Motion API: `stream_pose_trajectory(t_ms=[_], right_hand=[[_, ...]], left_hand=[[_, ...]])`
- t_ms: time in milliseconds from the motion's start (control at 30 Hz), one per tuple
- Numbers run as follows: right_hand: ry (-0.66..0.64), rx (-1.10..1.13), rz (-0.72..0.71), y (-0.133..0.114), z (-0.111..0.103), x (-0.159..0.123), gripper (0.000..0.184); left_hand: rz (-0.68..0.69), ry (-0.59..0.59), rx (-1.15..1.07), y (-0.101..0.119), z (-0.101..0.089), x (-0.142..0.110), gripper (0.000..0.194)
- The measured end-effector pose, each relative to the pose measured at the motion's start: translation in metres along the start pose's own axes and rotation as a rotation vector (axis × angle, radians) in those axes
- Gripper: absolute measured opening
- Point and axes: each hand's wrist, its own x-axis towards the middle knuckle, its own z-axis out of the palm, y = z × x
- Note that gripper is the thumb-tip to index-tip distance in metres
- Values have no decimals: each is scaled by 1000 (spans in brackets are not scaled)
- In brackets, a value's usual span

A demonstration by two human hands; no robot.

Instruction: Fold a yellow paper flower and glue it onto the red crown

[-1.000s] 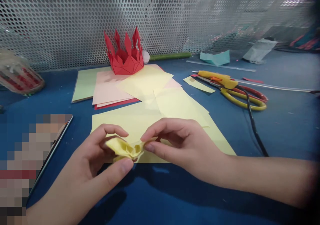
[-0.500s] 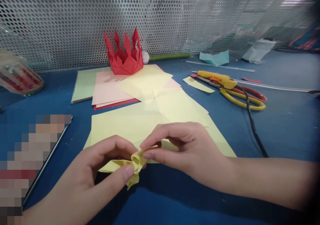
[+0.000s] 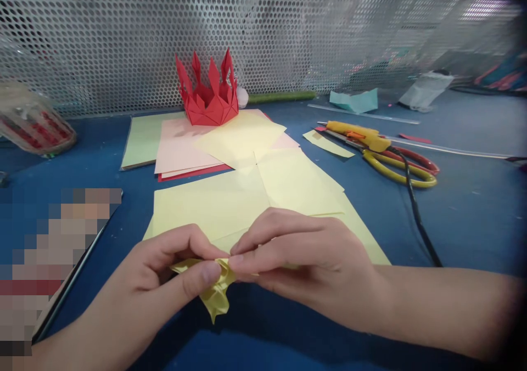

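Observation:
A small piece of folded yellow paper (image 3: 218,299) is pinched between both hands, just above the near edge of the yellow sheets (image 3: 206,203). My left hand (image 3: 164,288) grips its left side, thumb in front and forefinger over the top. My right hand (image 3: 300,256) is closed on the right side, fingers bent over it and hiding much of that end. One pointed flap hangs below the left thumb, and another pokes out to the left. Behind the sheets stands a red folded-paper crown (image 3: 212,105) with tall points.
Pink paper (image 3: 177,146) and green paper (image 3: 142,135) lie at the back. To the right are a yellow glue gun (image 3: 354,132) with a black cable (image 3: 418,217), and scissors (image 3: 411,176). A jar (image 3: 35,121) stands left, and a perforated metal screen (image 3: 123,41) rises behind.
My right-hand fingers have moved down and closed further over the right end of the folded paper. The folded paper has tilted, its lower flap now showing more. The view has shifted slightly.

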Motion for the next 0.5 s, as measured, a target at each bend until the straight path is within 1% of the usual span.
stream_pose_trajectory(t_ms=[167,233,267,400,500], right_hand=[[-15,-5,-39,0,-1,3,14],[-16,1,-51,1,-1,3,14],[-21,3,-58,1,-1,3,15],[-40,-10,-79,1,-2,3,16],[-52,-22,-101,1,-2,3,16]], left_hand=[[-27,-37,-30,6,-1,1,9],[-31,-43,-83,8,0,2,10],[-60,-11,-107,8,1,3,11],[-61,-50,-206,9,0,6,15],[-60,-51,-265,10,-1,4,19]])
